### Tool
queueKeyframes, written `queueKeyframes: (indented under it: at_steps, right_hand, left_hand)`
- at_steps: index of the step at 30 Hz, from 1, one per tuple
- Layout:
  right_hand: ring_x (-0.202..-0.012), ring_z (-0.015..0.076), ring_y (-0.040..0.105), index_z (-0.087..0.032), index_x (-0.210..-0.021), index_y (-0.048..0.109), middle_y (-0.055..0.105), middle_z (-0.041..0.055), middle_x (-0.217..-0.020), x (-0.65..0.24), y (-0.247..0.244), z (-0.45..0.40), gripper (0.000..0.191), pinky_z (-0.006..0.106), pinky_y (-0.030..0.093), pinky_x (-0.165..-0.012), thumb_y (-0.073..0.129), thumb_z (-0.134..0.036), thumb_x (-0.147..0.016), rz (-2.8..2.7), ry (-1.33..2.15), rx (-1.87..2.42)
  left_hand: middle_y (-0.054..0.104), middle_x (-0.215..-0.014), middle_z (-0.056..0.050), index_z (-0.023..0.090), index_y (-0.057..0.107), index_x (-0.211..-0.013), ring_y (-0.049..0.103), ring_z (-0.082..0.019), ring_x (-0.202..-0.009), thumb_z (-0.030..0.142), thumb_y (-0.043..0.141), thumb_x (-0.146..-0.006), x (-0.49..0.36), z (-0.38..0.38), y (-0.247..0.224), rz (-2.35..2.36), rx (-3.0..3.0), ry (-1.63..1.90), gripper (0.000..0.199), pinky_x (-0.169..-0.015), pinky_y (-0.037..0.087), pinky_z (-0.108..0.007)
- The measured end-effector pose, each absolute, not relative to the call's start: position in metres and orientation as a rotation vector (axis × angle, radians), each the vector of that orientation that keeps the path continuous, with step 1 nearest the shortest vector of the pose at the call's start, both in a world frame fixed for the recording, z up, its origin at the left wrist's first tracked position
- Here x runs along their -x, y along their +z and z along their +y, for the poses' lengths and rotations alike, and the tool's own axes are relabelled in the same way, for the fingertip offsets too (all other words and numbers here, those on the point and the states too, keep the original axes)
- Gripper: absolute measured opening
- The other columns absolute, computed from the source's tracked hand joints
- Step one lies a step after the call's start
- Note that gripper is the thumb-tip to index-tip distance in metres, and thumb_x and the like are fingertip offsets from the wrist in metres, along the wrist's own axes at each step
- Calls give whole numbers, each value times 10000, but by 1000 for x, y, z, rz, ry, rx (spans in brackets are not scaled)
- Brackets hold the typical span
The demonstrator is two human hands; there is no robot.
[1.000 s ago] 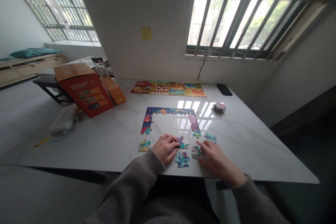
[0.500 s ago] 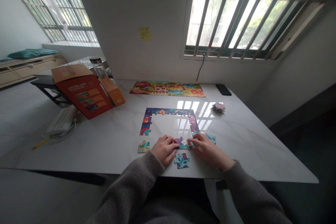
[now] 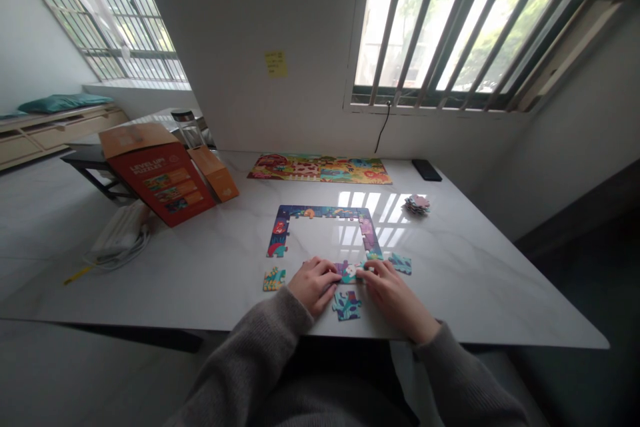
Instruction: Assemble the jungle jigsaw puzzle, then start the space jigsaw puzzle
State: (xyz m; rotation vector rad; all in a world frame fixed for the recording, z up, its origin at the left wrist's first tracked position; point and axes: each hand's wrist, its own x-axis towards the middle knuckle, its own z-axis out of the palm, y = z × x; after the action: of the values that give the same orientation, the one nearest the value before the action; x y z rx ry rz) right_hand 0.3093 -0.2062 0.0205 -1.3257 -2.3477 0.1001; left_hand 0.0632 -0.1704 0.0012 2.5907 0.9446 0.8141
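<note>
My left hand (image 3: 315,285) rests on the table with its fingers curled together on the left end of a short joined strip of jigsaw puzzle pieces (image 3: 349,271). At the strip's right end the fingers and thumb of my right hand (image 3: 393,293) pinch a piece, mostly hidden beneath them. Beyond my hands is a joined puzzle border (image 3: 325,211), dark blue along the top, with sides coming down left and right. Loose pieces lie nearby: a yellow-green one (image 3: 274,279) on the left, a teal one (image 3: 347,305) between my wrists, and a teal piece (image 3: 401,263) beyond my right hand.
A pile of puzzle pieces (image 3: 417,205) sits at the right, with a black phone (image 3: 427,170) behind it. A long colourful picture sheet (image 3: 320,169) lies by the wall. On the left stand an orange-red puzzle box (image 3: 160,177) and a white power strip with cable (image 3: 120,233).
My right hand has shifted slightly left, bringing its fingertips closer to the strip and uncovering more of the teal piece on the right. My left hand stays in place.
</note>
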Motion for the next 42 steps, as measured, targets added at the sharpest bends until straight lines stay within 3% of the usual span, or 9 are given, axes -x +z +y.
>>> queueKeyframes:
  at_steps: [10,13,16,21,25,29,35,42]
  right_hand:
    - [-1219,294,535,-256,-1305,611,614,95,-1357,-296,4,-231,416,516,496,-1024,459,-99,-951,-2249,149,1289]
    - [-1228,271,557,-266,-1287,627,606,96,-1364,-305,6,-229,408,489,497,-1028,432,-116,-962,-2140,289,1240]
    - [-1138,239,618,-241,-1203,663,647,102,-1238,-318,12,-226,334,415,527,-977,423,-171,-981,-1901,435,1221]
    - [-842,201,640,-232,-1102,668,646,51,-899,-322,15,-231,250,322,533,-745,440,-243,-1001,-1742,511,1313]
    - [-843,223,601,-253,-1100,663,633,48,-883,-300,16,-240,201,374,496,-795,503,-238,-979,-2034,396,1359]
    - [-909,259,583,-266,-1143,642,647,63,-998,-280,18,-246,233,423,480,-832,650,-271,-910,-2209,274,1385]
    - [-860,216,588,-242,-1166,624,596,56,-901,-312,14,-236,227,357,513,-796,472,-242,-998,-2027,324,1381]
    - [-998,280,564,-217,-1194,628,607,107,-1065,-378,2,-211,268,465,494,-907,507,-261,-959,-1874,-41,1518]
  left_hand:
    - [649,-1089,-101,195,696,-1078,548,-268,-1027,228,521,-919,-57,-181,7,1089,-2625,809,238,-912,484,-451]
    - [647,-1090,-103,186,695,-1078,548,-267,-1022,227,533,-912,-56,-182,5,1098,-2625,821,235,-911,485,-449]
    - [651,-1085,-98,188,698,-1068,548,-265,-1018,223,539,-907,-55,-181,3,1094,-2612,839,229,-907,482,-444]
    - [650,-1079,-101,194,693,-1111,549,-261,-1007,215,522,-914,-55,-179,2,1075,-2620,840,262,-892,475,-435]
    - [641,-1087,-96,225,690,-1154,544,-264,-1009,202,544,-898,-55,-178,3,1056,-2658,800,295,-870,463,-427]
    - [641,-1073,-94,221,704,-1105,541,-258,-1005,207,537,-907,-55,-178,4,1067,-2650,821,260,-882,455,-423]
    - [653,-1056,-94,209,707,-1083,555,-254,-984,191,541,-900,-56,-179,3,1056,-2639,863,247,-865,466,-413]
    - [667,-985,-67,201,686,-1038,586,-227,-957,164,497,-917,-30,-176,18,1220,-2448,1318,227,-891,459,-400]
